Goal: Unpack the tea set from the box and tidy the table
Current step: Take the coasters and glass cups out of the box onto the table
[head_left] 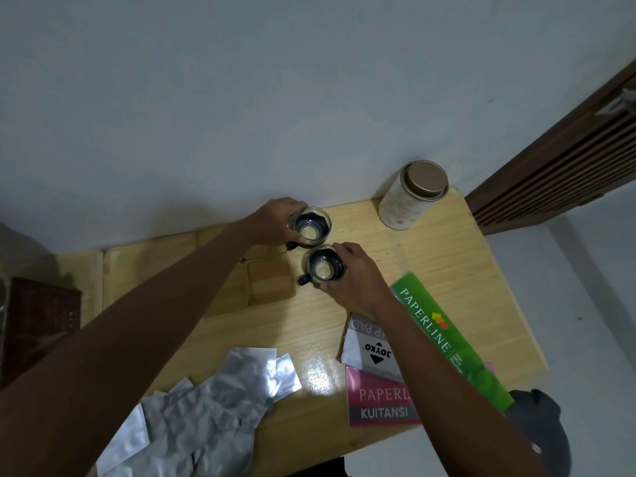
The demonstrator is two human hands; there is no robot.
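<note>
Two small glass cups with dark holders stand close together on the wooden table [447, 270]. My left hand [275, 223] grips the far cup [311, 227] by its left side. My right hand [354, 280] holds the near cup [323, 266] from the right, its dark handle pointing left. Several wooden coasters [272, 282] lie just left of the near cup. The tea set's box is not in view.
A pale tin with a brown lid [411, 197] stands at the table's far right corner. Crumpled silver foil bags [206, 407] lie at the near left. A green Paperline pack [447, 339], a Joyko pad [371, 349] and a pink receipt book [378, 401] lie at the near right.
</note>
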